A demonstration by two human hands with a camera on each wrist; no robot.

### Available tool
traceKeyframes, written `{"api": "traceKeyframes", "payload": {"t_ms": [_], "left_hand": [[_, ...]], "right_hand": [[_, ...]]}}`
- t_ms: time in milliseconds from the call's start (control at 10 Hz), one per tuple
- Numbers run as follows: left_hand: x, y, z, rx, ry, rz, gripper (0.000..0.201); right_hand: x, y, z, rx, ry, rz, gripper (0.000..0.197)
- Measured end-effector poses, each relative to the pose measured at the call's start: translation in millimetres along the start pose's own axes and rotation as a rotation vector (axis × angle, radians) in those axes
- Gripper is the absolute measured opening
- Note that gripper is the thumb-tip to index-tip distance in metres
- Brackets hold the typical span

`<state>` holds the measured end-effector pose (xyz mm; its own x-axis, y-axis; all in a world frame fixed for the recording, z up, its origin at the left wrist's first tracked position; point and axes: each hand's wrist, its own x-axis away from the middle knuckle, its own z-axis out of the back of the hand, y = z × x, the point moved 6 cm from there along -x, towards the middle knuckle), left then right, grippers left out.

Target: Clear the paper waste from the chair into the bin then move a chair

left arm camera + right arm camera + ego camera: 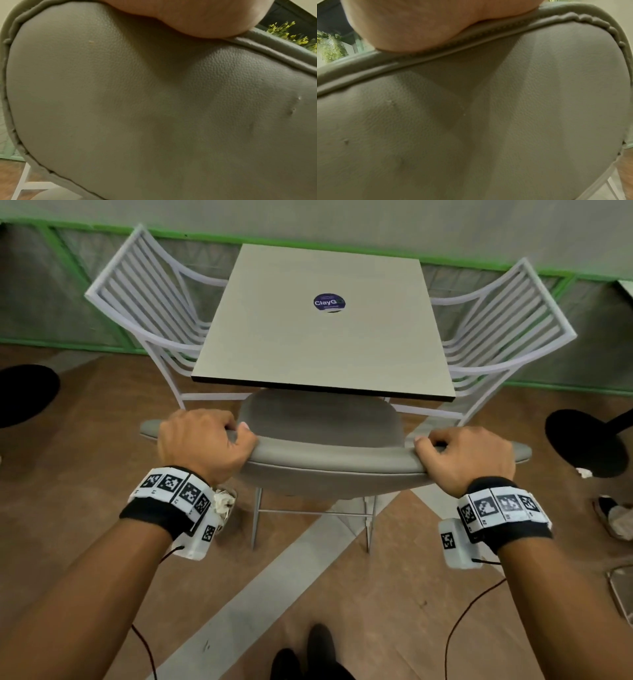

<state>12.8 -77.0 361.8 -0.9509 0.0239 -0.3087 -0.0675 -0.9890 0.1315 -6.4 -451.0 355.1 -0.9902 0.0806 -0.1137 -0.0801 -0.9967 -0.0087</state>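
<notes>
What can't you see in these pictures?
- Front of the grey chair seat: head view, hidden under the table.
- Fingertips of the left hand and right hand: curled over the backrest; wrist views show only palm and upholstery.
- Bin: head view, mostly hidden behind the left wrist.

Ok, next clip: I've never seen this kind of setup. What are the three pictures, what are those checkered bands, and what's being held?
No robot here: a person wears three cameras. The wide picture comes from the head; the two close-ups come from cameras under the checkered wrist bands, looking along each hand. The left hand and right hand each grip the top edge of the grey padded chair, whose seat is tucked partly under the square table. The close-ups show mostly the chair's back and part of each hand. The table carries only a round sticker. Two white slatted chairs flank it.
</notes>
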Motion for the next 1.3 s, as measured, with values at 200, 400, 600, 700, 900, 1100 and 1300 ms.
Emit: {"api": "traceKeyframes", "payload": {"t_ms": [200,400,600,700,900,1100,1300], "left_hand": [[-48,-3,-15,-0.018,0.036,-0.003,0.049],[-73,20,-21,-0.014,0.057,0.026,0.044],[-74,17,-24,0.044,0.09,-0.013,0.042],[-69,19,-24,0.04,0.094,-0.013,0.041],[-63,21,-21,0.023,0.088,-0.011,0.039],[-51,24,-21,0.006,0.016,0.026,0.036],[-4,23,-4,0.247,0.152,0.06,0.035]], "right_hand": [[-54,-5,-4,-0.021,0.024,0.005,0.051],[-105,14,-7,-0.024,0.022,0.002,0.048],[-106,17,-9,-0.035,0.059,-0.014,0.047],[-102,18,-10,-0.039,0.065,-0.008,0.044],[-95,16,-9,-0.047,0.065,-0.012,0.048],[-78,13,-6,-0.075,0.013,0.004,0.053],[-1,11,0,-0.324,0.217,0.093,0.041]]}}
